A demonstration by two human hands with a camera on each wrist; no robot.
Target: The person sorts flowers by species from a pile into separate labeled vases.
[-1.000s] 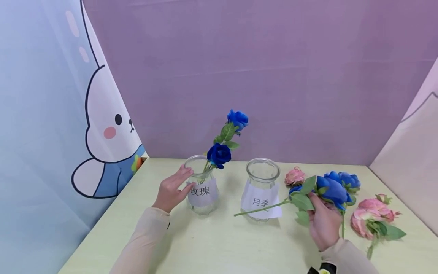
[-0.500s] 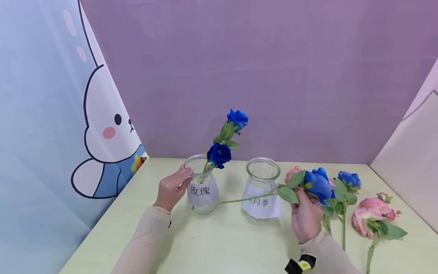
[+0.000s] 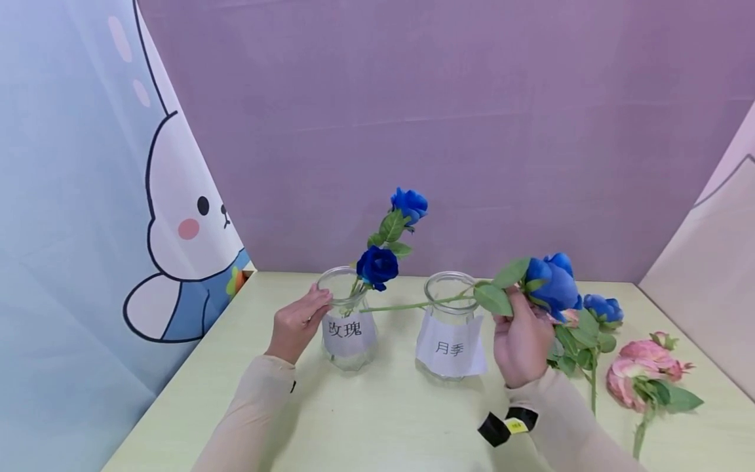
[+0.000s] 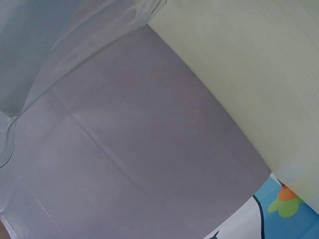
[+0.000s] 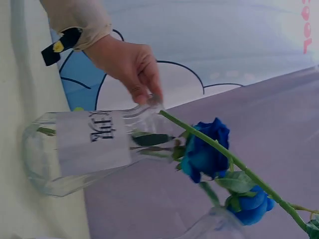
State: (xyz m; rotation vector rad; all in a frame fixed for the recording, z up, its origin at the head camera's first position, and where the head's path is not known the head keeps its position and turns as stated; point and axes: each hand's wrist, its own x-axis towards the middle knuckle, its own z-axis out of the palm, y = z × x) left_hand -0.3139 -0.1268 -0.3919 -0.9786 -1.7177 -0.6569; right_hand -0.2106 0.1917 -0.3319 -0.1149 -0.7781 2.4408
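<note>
My left hand (image 3: 299, 324) grips the neck of the left glass vase (image 3: 349, 359), which bears a white paper label (image 5: 92, 142). Two blue roses (image 3: 378, 267) stand in that vase, leaning right. With thumb and fingers my right hand (image 3: 522, 344) pinches a separate blue rose (image 3: 553, 285) just below its bloom. Its green stem (image 5: 234, 162) points left, passing across the mouth of the second glass vase (image 3: 453, 307); the tip is near the left vase's neck. In the left wrist view only part of the clear glass (image 4: 99, 40) shows, without the hand.
Another blue rose (image 3: 603, 309) lies on the table (image 3: 377, 426) at the right. Beside it are pink flowers (image 3: 643, 370) with leafy stems. A purple cloth backdrop (image 3: 377, 131) rises behind the table, with a cartoon-printed curtain (image 3: 77, 262) on the left.
My right hand has lifted the blue rose off the pile and carried it left and up, its stem swinging toward the left vase. My left hand has stayed on the vase.
</note>
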